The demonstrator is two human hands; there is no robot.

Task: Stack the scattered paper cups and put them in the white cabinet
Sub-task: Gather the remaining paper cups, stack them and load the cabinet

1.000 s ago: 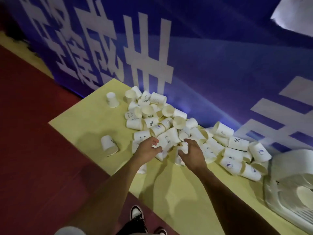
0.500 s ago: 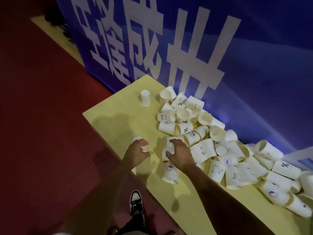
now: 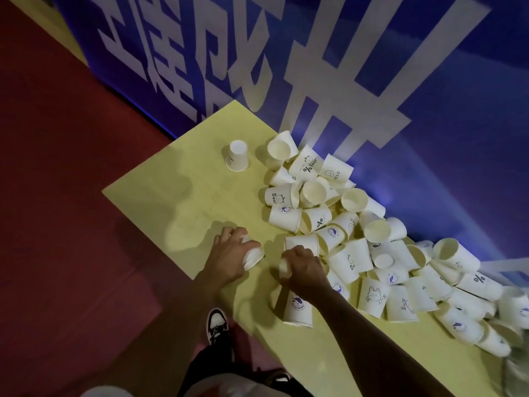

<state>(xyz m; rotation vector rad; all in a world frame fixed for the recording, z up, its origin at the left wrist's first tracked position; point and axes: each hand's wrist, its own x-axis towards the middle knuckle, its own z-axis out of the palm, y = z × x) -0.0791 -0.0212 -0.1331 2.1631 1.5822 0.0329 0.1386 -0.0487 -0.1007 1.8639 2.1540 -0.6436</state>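
Cups [image 3: 352, 259] in the pile read "Bear", "HELLO" and "%".

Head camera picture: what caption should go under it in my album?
Left hand grips a cup, right hand a second cup, beside the pile on a yellow table.

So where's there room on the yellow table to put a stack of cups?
Bare table lies between the lone upside-down cup, the left hand gripping nested cups and the outer edge. Another bare strip runs along the near edge, past the right hand. The cup pile against the blue wall is crowded.
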